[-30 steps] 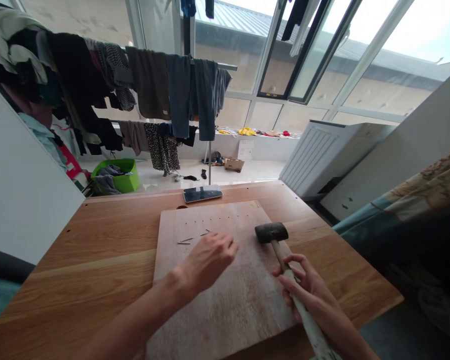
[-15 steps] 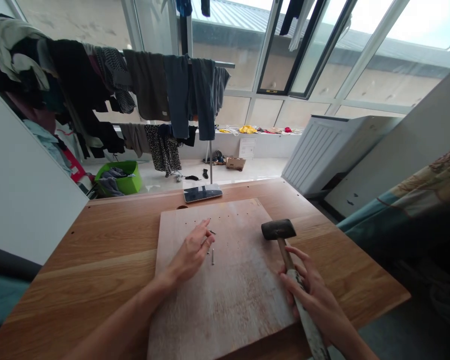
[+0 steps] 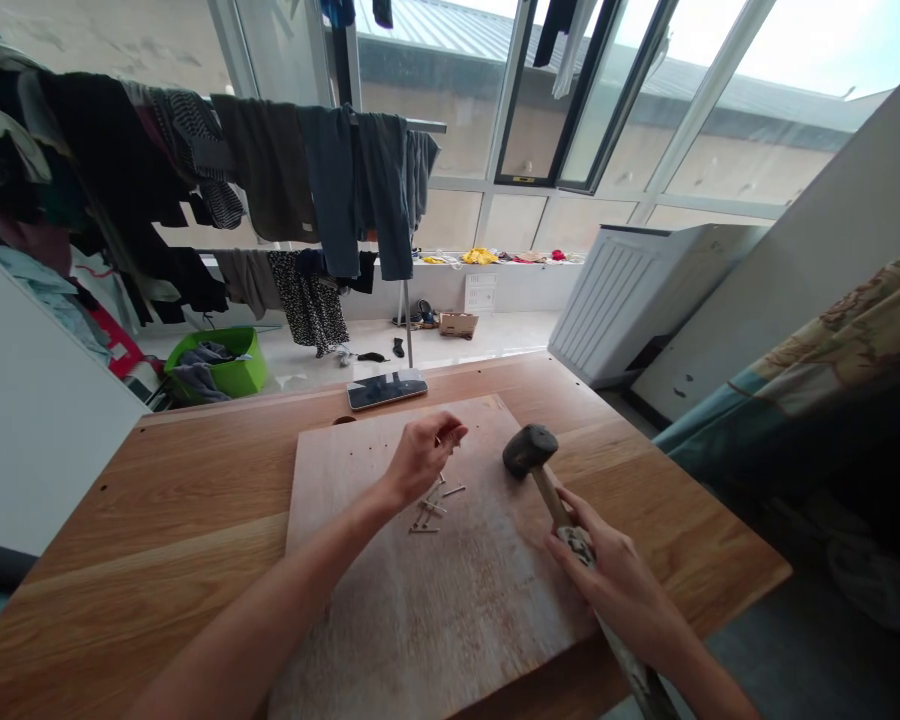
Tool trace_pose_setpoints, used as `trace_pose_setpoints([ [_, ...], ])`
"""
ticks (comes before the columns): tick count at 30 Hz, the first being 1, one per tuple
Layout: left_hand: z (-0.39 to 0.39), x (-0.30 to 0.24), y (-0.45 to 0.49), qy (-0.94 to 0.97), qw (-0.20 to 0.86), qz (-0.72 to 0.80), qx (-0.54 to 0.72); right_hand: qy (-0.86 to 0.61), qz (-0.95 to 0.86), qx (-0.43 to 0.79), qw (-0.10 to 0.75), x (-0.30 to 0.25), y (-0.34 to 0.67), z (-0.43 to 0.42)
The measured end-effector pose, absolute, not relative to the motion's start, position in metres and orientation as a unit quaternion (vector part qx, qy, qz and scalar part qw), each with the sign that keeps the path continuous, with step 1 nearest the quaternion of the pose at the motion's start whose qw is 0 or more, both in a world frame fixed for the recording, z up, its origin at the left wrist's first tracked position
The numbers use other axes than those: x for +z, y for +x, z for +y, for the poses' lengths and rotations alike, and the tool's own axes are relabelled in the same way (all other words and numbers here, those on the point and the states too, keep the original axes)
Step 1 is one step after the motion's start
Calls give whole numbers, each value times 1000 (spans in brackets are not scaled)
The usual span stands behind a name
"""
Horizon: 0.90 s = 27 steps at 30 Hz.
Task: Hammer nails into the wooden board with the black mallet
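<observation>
A pale wooden board lies on the brown wooden table. My left hand hovers over the board's far part, its fingers pinched on a thin nail held point down. Several loose nails lie on the board just below that hand. My right hand is wrapped round the wooden handle of a mallet, whose black head rests near the board's right edge. A row of small holes or nail heads runs along the board's far edge.
A phone lies at the table's far edge. Beyond stands a rack of hanging clothes and a green basket on the floor. White panels lean at the right; a patterned fabric hangs further right.
My left hand has moved up and right from the board's surface and closed on a nail. The loose nails now lie gathered below it. The mallet has shifted slightly left.
</observation>
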<state>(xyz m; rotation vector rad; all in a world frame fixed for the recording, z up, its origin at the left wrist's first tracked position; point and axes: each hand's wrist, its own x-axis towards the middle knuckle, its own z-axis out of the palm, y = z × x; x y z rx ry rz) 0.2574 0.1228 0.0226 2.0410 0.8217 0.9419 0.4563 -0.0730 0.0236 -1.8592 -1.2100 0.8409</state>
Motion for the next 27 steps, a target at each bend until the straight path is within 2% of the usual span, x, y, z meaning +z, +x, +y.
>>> trace_pose_setpoints([
  [3,145,19,276,814,315,325,363,-692,-449,437,358,28,450,-72],
  [6,155,12,294,811,313,338,359,-669,-427,480,374,30,445,-71],
  [12,170,-1,312,816,324,324,352,-632,-453,453,436,28,446,-39],
  [16,174,-4,311,827,306,311,355,-641,-445,449,435,21,446,-19],
  [19,174,-5,309,827,331,298,343,-644,-430,454,441,18,447,-16],
  [27,177,-6,309,809,349,303,364,-623,-382,470,495,39,453,15],
])
